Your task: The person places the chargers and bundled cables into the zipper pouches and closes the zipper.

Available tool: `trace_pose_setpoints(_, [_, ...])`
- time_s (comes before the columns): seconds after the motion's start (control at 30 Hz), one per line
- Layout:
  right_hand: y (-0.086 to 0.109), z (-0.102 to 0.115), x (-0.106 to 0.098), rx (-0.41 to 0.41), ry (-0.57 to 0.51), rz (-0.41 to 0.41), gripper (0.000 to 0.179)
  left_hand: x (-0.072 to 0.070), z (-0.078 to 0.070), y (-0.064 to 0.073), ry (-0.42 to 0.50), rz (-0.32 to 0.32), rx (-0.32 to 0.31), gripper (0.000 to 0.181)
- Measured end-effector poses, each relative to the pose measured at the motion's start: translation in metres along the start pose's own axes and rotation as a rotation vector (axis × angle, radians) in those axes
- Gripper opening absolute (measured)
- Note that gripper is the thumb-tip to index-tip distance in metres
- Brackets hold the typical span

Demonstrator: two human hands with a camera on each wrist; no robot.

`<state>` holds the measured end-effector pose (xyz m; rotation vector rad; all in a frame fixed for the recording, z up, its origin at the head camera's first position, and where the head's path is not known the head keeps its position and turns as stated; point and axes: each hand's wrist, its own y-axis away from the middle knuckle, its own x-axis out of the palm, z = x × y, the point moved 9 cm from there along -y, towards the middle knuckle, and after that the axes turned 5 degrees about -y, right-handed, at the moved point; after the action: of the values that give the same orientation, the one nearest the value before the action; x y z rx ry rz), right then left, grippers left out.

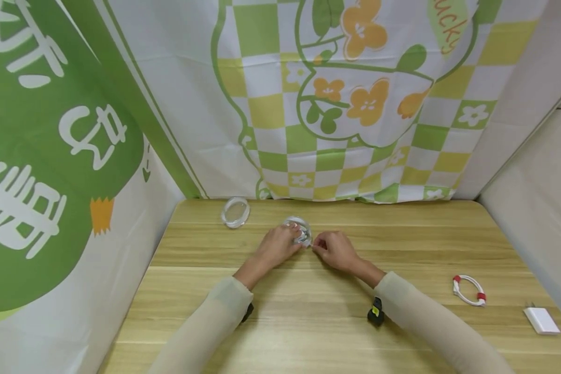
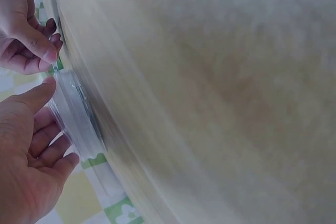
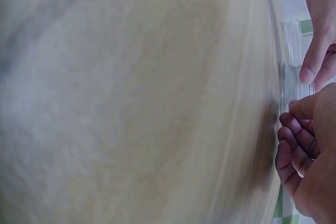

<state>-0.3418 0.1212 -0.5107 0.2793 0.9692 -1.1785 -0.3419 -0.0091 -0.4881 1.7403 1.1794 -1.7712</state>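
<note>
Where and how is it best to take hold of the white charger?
I would pinch the white charger by opposite sides of its flat body, coming from the near side, since its prongs stick out at the far end.

- left hand [image 1: 278, 244] gripping a clear round case [image 1: 305, 234] on the wooden table [image 1: 304, 322]
- right hand [image 1: 335, 250] pinching at its edge
- another round clear container [image 1: 235, 224] farther left
- over right, a looped white cable [image 1: 477, 284], then a white plug [image 1: 542, 320]
</note>
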Motion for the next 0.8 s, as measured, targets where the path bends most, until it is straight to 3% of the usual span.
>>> trace_pose_setpoints(0.5, [-0.005,-0.008,-0.006,0.036,0.051,-0.005,0.010,-0.004,0.002,-0.001,-0.003,-0.007,0.013,0.030])
trace_pose_setpoints(0.8, [-0.013,-0.017,-0.009,0.079,0.065,-0.017,0.011,-0.004,0.004,-0.001,0.050,0.049,-0.018,0.034])
